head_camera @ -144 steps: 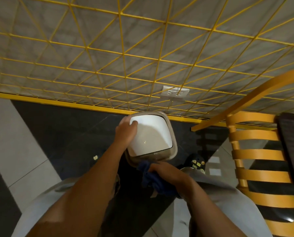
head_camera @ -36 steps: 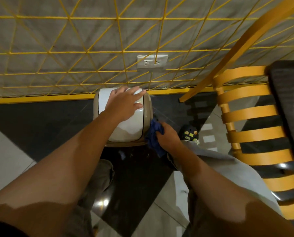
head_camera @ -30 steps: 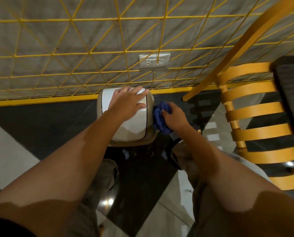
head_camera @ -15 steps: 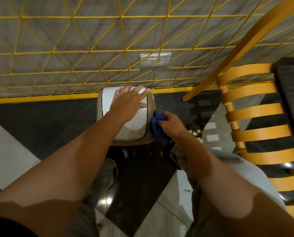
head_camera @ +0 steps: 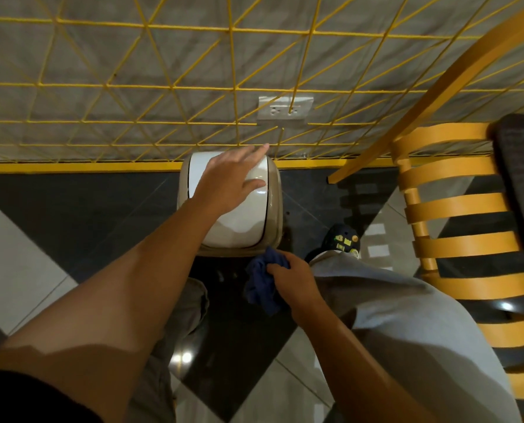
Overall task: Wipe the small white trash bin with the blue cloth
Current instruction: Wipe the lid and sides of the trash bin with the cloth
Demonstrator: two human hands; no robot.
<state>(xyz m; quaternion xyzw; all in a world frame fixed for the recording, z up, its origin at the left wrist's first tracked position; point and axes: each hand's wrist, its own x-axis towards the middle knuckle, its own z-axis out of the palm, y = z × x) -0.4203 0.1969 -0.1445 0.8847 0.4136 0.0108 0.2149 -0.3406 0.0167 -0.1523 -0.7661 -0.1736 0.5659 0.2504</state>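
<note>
The right hand, bunching the blue cloth, has dropped from the side of the trash bin by the floor's wall edge toward its front, seemingly off it, while the left hand stays spread on the lid.

We see the small white trash bin standing upright on the dark floor against the wall, its glossy white lid closed inside a beige rim. The blue cloth, bunched, seems just clear of its near side.
</note>
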